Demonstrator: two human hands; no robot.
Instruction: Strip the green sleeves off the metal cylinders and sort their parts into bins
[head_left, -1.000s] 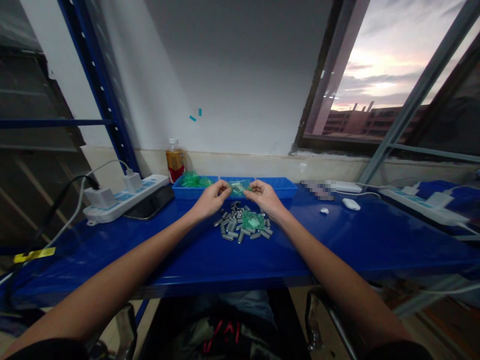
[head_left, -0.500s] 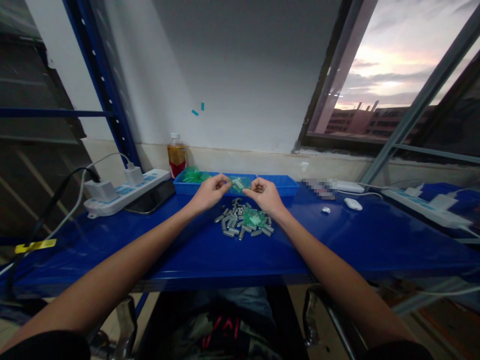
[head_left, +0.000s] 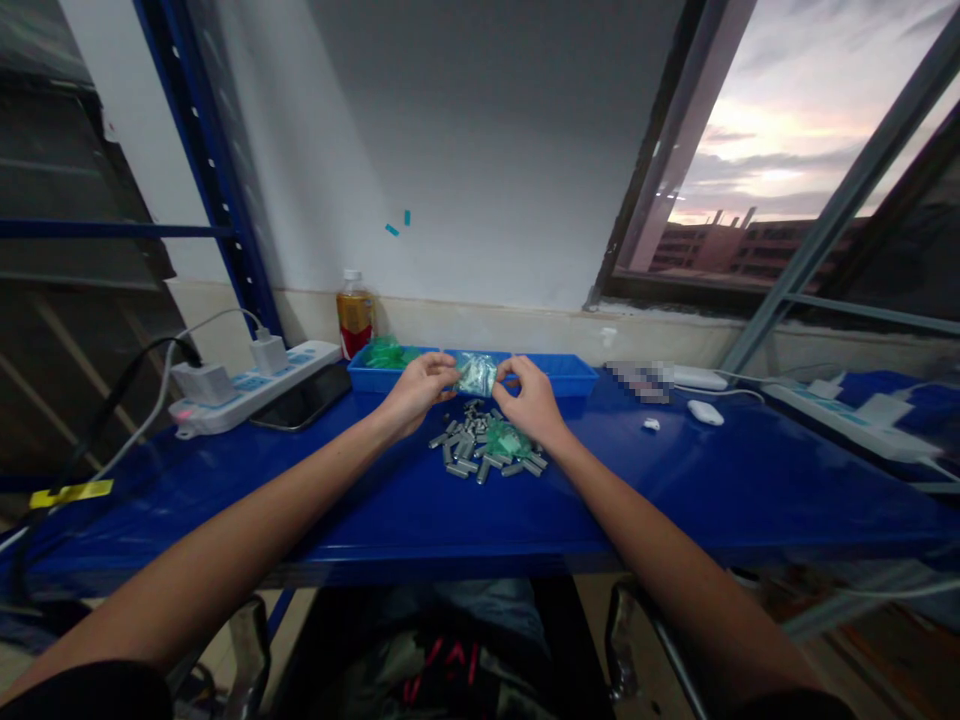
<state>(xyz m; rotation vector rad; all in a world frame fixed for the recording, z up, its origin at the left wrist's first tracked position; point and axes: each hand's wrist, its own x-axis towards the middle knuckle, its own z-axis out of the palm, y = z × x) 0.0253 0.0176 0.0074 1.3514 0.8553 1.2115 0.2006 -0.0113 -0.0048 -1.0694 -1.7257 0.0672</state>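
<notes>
The left hand [head_left: 416, 390] and right hand [head_left: 532, 400] each pinch one side of a small, translucent green plastic bag [head_left: 477, 374]. The bag is held up between them, above loose silver metal cylinders [head_left: 482, 471].

Between the left hand [head_left: 421, 388] and right hand [head_left: 529, 398], the packet [head_left: 477, 375] has blurred contents; behind them, the tray [head_left: 574, 374] is partly hidden; to their right, an object [head_left: 643, 381] is pixelated and the window [head_left: 776, 150] cut off.
</notes>
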